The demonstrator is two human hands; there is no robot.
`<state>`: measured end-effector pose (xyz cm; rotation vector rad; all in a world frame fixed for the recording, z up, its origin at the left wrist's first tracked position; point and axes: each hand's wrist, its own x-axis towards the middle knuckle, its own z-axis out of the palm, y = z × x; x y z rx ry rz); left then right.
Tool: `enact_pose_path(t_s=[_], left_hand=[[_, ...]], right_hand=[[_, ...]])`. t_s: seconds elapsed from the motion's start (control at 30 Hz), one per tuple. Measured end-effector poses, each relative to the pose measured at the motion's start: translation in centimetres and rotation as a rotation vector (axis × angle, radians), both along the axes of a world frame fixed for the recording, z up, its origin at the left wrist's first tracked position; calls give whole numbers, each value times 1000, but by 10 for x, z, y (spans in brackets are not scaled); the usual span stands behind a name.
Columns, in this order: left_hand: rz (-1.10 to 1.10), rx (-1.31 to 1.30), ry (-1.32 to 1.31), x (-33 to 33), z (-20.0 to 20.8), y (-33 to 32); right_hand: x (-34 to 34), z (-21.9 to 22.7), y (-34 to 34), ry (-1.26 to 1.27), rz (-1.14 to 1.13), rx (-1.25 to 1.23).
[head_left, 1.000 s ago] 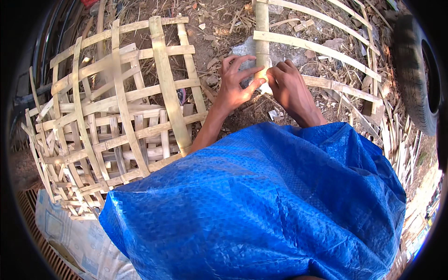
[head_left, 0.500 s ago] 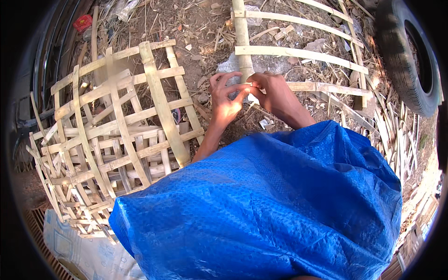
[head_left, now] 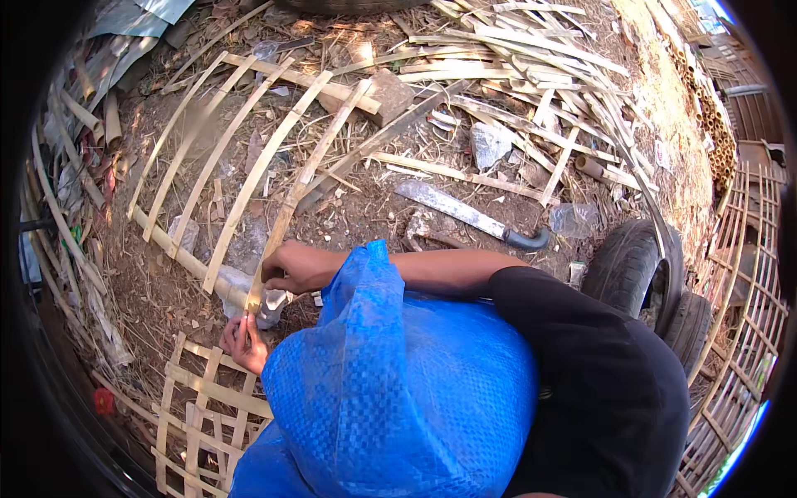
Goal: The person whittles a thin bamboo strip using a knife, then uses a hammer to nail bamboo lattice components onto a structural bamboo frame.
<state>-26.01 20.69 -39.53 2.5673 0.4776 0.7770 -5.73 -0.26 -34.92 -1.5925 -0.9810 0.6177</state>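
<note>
My left hand [head_left: 245, 342] pinches the near end of a long bamboo strip [head_left: 309, 170], its fingertips close together there. Just above, my right hand [head_left: 292, 267] is curled over the same strip, its fingers closed against the edge. That strip crosses a bamboo pole [head_left: 189, 263] at the hands. Several thinner slats [head_left: 267, 158] run side by side from the pole to a far crosspiece [head_left: 340, 93], making an open frame on the ground. A blue woven plastic sheet [head_left: 415, 382] covers my lap, below both hands.
A machete [head_left: 455, 207] with a dark handle lies right of the frame. Beyond it are piled bamboo strips [head_left: 540, 75] and a stone [head_left: 490, 145]. Tyres [head_left: 627, 270] stand at the right. A woven bamboo lattice [head_left: 195, 419] lies at the lower left.
The view has swung to the right, bringing the machete and strip pile into sight. My right hand has come onto the bamboo strip; the left stays at its end.
</note>
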Motion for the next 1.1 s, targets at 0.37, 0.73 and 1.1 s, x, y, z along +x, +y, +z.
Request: enact_pose_path(t_s=[0.37, 0.73, 1.1], left_hand=[[240, -858, -27, -11, 72, 3], [131, -674, -92, 23, 80, -21], [200, -761, -265, 28, 33, -38]], right_hand=[[-53, 26, -283, -245, -357, -1032], [-45, 29, -267, -262, -609, -1021], [43, 107, -113, -184, -674, -594]])
